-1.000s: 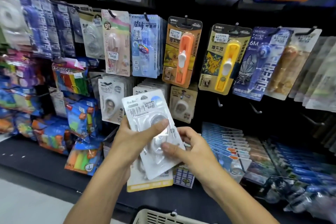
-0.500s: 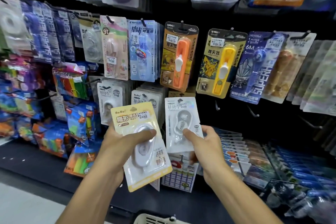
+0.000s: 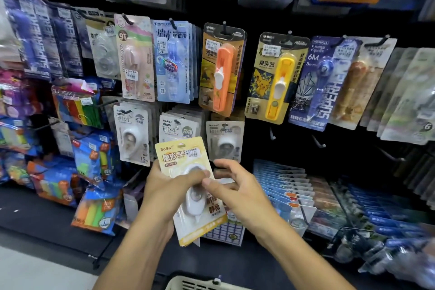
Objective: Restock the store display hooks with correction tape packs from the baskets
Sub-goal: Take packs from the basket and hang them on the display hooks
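Observation:
My left hand (image 3: 164, 186) grips a yellow correction tape pack (image 3: 186, 158) with a white dispenser under its blister, held tilted in front of the lower row of hooks. My right hand (image 3: 237, 193) is beside the pack's right edge; its thumb touches the blister next to my left thumb, and its fingers are loosely spread with nothing in them. Just above my right hand, a white correction tape pack (image 3: 224, 141) hangs on a hook. More white packs (image 3: 175, 128) (image 3: 131, 134) hang to its left.
Bare hooks (image 3: 271, 134) (image 3: 319, 142) (image 3: 388, 155) stick out of the black panel right of the white packs. Orange (image 3: 222, 70) and yellow (image 3: 275, 77) dispenser cards hang above. A beige basket rim (image 3: 200, 283) shows at the bottom edge. Highlighter bags (image 3: 94, 214) crowd the left.
My right hand let go of the white pack, which now hangs on the hook, and came back down to the yellow pack. My left hand raised the yellow pack slightly toward centre.

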A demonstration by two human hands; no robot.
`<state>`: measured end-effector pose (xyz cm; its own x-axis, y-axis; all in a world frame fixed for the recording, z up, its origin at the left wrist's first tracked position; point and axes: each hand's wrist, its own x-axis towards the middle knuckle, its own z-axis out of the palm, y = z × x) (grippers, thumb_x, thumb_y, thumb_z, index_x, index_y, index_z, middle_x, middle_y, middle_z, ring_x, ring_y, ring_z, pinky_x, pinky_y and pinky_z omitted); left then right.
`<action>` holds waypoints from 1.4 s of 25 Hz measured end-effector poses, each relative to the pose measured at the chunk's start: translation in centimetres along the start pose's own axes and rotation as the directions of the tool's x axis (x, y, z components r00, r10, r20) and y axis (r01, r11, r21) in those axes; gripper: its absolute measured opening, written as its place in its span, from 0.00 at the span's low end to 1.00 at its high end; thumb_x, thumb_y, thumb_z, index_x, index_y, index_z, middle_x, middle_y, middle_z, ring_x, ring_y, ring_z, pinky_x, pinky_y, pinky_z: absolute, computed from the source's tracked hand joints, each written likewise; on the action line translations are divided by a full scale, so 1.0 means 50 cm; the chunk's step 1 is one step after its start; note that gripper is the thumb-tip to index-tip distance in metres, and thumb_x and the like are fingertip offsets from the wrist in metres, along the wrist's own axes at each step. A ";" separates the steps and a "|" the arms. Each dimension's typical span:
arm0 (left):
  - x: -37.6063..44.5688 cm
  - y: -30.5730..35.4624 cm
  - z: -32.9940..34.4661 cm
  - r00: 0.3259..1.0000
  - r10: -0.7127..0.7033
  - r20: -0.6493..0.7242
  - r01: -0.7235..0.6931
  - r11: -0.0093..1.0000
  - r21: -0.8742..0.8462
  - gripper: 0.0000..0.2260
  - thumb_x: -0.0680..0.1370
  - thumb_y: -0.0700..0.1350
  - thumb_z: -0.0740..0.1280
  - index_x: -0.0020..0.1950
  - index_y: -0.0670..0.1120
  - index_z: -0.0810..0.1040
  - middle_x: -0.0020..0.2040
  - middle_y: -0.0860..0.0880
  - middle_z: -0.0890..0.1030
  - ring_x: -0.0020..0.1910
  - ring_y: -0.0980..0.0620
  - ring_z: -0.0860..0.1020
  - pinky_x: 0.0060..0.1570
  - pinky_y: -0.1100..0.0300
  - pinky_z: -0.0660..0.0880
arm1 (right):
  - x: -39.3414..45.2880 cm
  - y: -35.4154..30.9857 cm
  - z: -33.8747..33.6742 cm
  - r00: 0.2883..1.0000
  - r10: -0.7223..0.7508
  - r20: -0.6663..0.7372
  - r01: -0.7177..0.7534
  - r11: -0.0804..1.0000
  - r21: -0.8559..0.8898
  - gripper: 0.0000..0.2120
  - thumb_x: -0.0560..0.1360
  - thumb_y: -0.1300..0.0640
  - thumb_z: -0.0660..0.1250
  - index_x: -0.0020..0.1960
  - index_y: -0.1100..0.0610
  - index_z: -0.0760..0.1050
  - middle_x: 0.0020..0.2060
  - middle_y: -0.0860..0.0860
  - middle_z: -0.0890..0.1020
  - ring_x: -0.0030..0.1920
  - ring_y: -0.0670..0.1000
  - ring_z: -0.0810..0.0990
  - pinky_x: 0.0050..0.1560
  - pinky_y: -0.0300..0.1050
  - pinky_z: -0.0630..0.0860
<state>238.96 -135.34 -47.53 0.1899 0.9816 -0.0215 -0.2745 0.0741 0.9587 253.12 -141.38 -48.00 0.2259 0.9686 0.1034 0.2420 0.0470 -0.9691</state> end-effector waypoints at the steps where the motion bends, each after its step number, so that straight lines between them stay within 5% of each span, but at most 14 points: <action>1: -0.005 -0.001 0.008 0.999 -0.016 0.038 0.017 1.000 -0.022 0.22 0.66 0.33 0.80 0.58 0.45 0.82 0.49 0.45 0.88 0.46 0.45 0.88 0.44 0.47 0.85 | -0.004 0.003 -0.005 1.000 -0.015 0.009 0.015 1.000 0.017 0.23 0.70 0.48 0.79 0.62 0.46 0.76 0.53 0.47 0.83 0.47 0.51 0.85 0.42 0.45 0.81; 4: -0.012 0.011 0.012 0.981 -0.074 0.182 0.089 0.993 -0.078 0.27 0.62 0.44 0.83 0.60 0.46 0.83 0.53 0.44 0.88 0.50 0.44 0.87 0.47 0.49 0.84 | -0.017 0.004 -0.020 0.999 -0.029 -0.019 0.030 0.998 0.062 0.20 0.66 0.50 0.81 0.55 0.50 0.79 0.49 0.51 0.86 0.45 0.56 0.86 0.43 0.50 0.83; 7: -0.010 0.018 0.000 0.964 -0.115 0.239 0.136 0.988 -0.073 0.30 0.61 0.42 0.83 0.63 0.45 0.82 0.56 0.43 0.87 0.56 0.40 0.85 0.60 0.43 0.79 | -0.009 -0.004 -0.053 0.993 0.103 -0.062 -0.072 0.923 0.377 0.19 0.70 0.54 0.77 0.57 0.59 0.77 0.49 0.56 0.87 0.48 0.58 0.87 0.49 0.56 0.83; 11: -0.026 0.010 0.022 0.960 -0.093 0.264 0.107 0.994 -0.037 0.28 0.60 0.41 0.79 0.61 0.44 0.82 0.52 0.43 0.88 0.49 0.43 0.87 0.42 0.53 0.84 | -0.032 0.001 -0.078 0.999 0.050 0.011 -0.052 0.962 0.269 0.20 0.73 0.48 0.73 0.61 0.56 0.77 0.49 0.56 0.87 0.49 0.58 0.87 0.45 0.49 0.83; 16: -0.050 0.003 0.040 0.996 -0.047 0.082 0.041 0.997 0.071 0.18 0.69 0.35 0.79 0.55 0.45 0.82 0.44 0.49 0.89 0.39 0.52 0.87 0.31 0.63 0.80 | 0.013 0.056 -0.117 0.964 0.228 -0.138 -0.210 0.969 0.130 0.08 0.80 0.49 0.67 0.55 0.51 0.80 0.48 0.50 0.87 0.44 0.50 0.85 0.40 0.46 0.81; 21: -0.054 0.002 0.019 0.995 -0.077 -0.056 0.081 0.994 0.069 0.17 0.71 0.33 0.77 0.56 0.47 0.81 0.45 0.48 0.89 0.45 0.45 0.87 0.51 0.42 0.82 | 0.151 0.071 -0.121 0.914 0.262 -0.311 -0.271 0.962 0.015 0.31 0.74 0.56 0.74 0.73 0.53 0.65 0.61 0.51 0.78 0.59 0.53 0.78 0.56 0.50 0.75; 24: -0.032 0.023 -0.005 0.985 -0.007 -0.170 0.037 0.984 0.173 0.17 0.72 0.35 0.78 0.56 0.51 0.79 0.44 0.52 0.88 0.47 0.45 0.87 0.52 0.42 0.82 | 0.202 0.083 -0.103 0.904 0.203 -0.376 -0.197 0.979 0.056 0.34 0.68 0.54 0.81 0.69 0.55 0.70 0.58 0.51 0.79 0.57 0.52 0.78 0.54 0.46 0.74; 28: -0.009 0.065 -0.036 0.950 0.224 -0.215 -0.065 0.821 0.568 0.19 0.71 0.45 0.78 0.55 0.59 0.74 0.42 0.57 0.85 0.45 0.50 0.84 0.50 0.45 0.81 | 0.241 0.085 -0.081 0.892 0.142 -0.429 -0.106 0.989 0.105 0.22 0.69 0.57 0.80 0.59 0.52 0.76 0.55 0.50 0.84 0.53 0.51 0.82 0.56 0.50 0.79; 31: -0.009 0.072 -0.062 0.940 0.272 -0.204 -0.053 0.709 0.703 0.20 0.72 0.48 0.77 0.58 0.58 0.73 0.44 0.57 0.84 0.46 0.49 0.82 0.49 0.48 0.79 | 0.230 0.090 -0.051 0.910 0.104 -0.401 -0.055 0.990 0.132 0.22 0.73 0.57 0.77 0.65 0.53 0.77 0.58 0.49 0.84 0.56 0.52 0.82 0.61 0.56 0.79; 35: -0.023 0.072 -0.083 0.935 0.307 -0.180 -0.022 0.554 0.832 0.22 0.74 0.51 0.75 0.62 0.56 0.68 0.45 0.55 0.82 0.44 0.44 0.79 0.45 0.50 0.75 | 0.138 0.095 -0.041 0.956 -0.088 -0.280 0.115 0.990 0.082 0.14 0.76 0.57 0.74 0.59 0.45 0.79 0.53 0.43 0.86 0.53 0.45 0.85 0.49 0.41 0.82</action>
<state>233.83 -135.47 -45.24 -0.0760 0.9718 0.2232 0.6285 -0.1270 0.7673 257.76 -134.96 -51.42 0.4587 0.8538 0.2464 0.1881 0.1777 -0.9659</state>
